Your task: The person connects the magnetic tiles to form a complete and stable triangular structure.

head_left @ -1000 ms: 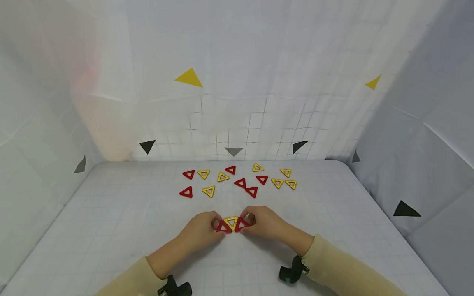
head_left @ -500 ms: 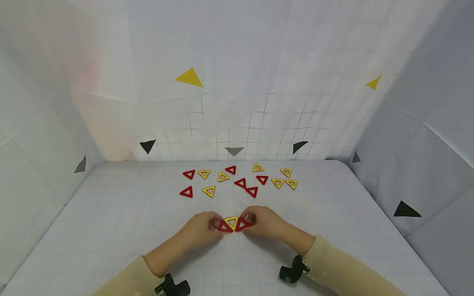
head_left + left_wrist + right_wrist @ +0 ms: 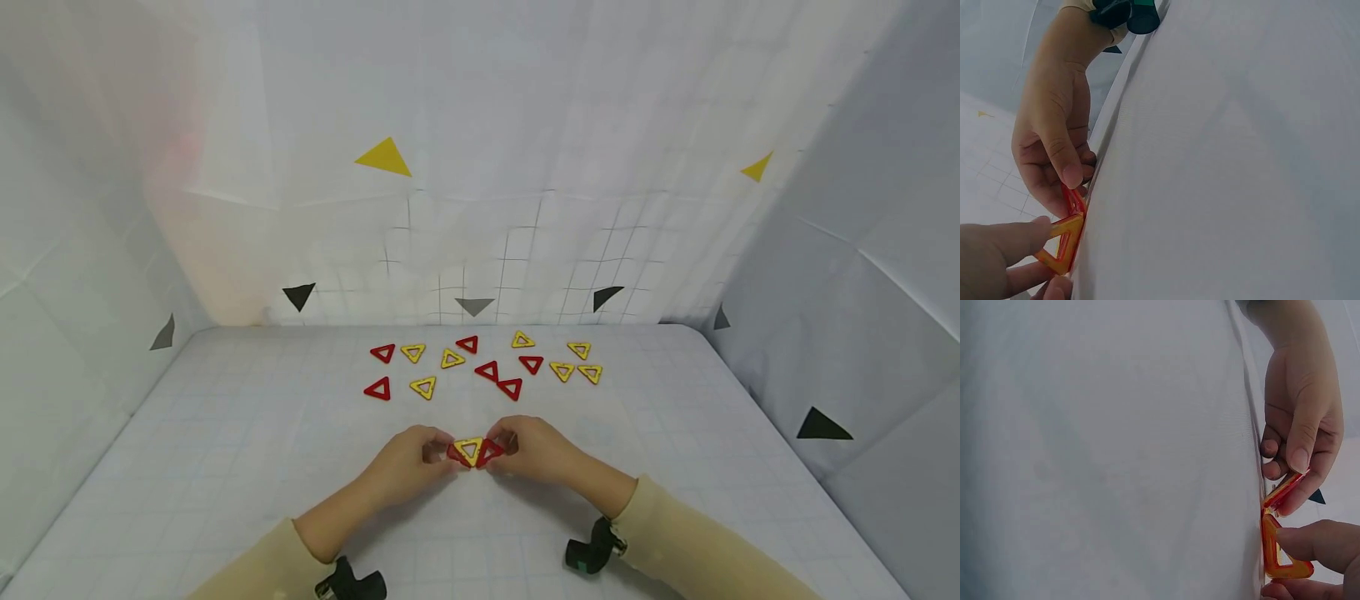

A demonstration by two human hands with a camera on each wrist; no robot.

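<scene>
Three triangular magnetic tiles stand in a joined row between the hands: a yellow tile [image 3: 469,441] in the middle and a red one at each side. My left hand [image 3: 405,468] pinches the left red tile [image 3: 455,455], which is tilted and partly covered by the yellow one in the head view. On the other side my right hand [image 3: 538,451] holds the right red tile [image 3: 482,459] between thumb and fingers. Both wrist views show two tiles meeting at an angle along an edge, close over the table. The third tile is hidden there.
Beyond the hands, loose red tiles [image 3: 386,389] and yellow tiles [image 3: 432,388] lie scattered on the white table [image 3: 225,450]. White cloth walls [image 3: 480,100] with coloured triangle marks enclose the back and sides.
The left red tile has tilted up and moved right, so the yellow tile now overlaps it. My left hand has shifted slightly right with it; the right hand has barely moved.
</scene>
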